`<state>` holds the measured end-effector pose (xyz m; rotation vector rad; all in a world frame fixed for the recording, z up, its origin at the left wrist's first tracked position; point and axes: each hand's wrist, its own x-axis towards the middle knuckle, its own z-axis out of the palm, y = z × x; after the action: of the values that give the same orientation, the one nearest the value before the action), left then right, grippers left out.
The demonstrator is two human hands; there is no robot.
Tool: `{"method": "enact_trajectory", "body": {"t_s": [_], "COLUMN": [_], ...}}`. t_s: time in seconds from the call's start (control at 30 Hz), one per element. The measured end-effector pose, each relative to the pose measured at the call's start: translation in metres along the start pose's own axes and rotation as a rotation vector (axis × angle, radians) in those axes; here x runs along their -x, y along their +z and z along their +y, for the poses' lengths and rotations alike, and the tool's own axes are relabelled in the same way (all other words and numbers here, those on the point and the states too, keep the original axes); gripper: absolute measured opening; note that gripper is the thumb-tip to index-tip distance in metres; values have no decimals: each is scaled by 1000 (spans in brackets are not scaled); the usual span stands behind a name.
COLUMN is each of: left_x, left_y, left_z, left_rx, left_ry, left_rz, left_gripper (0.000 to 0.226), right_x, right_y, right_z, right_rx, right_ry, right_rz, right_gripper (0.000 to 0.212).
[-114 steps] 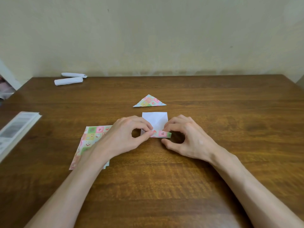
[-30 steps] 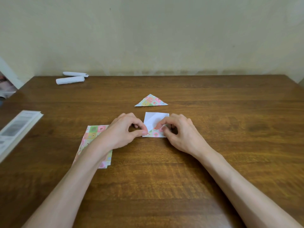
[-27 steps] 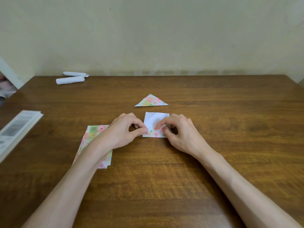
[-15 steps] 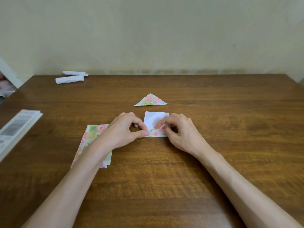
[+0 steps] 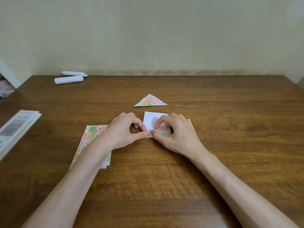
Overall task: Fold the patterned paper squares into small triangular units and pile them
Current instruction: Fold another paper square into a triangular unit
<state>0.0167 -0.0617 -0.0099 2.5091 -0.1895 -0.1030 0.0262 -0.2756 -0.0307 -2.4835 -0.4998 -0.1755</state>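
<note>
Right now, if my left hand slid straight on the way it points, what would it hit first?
Your left hand pinches the half-folded paper square at its near corner. Pushing on rightward, it would likely meet the thumb of the right hand almost at once, since the two nearly touch there.

A dark brown wooden table (image 5: 230, 104) with visible grain spreads beneath the left hand (image 5: 122, 131) and right hand (image 5: 175, 134). Beyond them, its far edge meets a plain, pale cream wall (image 5: 148, 38), softly and evenly lit, faintly stained along its base.
</note>
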Motion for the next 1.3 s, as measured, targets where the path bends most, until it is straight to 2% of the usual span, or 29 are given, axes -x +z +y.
{"method": "enact_trajectory", "body": {"t_s": [0.13, 0.43, 0.67, 1.0, 1.3], "left_x": [0, -2, -3, -3, -2], "left_y": [0, -7, -7, -8, -11], "left_z": [-2, -10, -11, -10, -10], "left_rx": [9, 42, 43, 31, 39], "left_ry": [2, 11, 34, 38, 37], "left_rz": [0, -105, -110, -116, -145], "left_gripper": [8, 7, 8, 7, 12], "right_x": [-1, 0, 1, -1, 1], "right_y": [3, 4, 7, 9, 13], "right_z": [-3, -2, -3, -4, -5], "right_rx": [14, 35, 89, 88, 119], "right_ry": [21, 6, 8, 38, 30], "right_rz": [19, 21, 14, -28, 14], "right_gripper": [33, 28, 44, 46, 47]}}
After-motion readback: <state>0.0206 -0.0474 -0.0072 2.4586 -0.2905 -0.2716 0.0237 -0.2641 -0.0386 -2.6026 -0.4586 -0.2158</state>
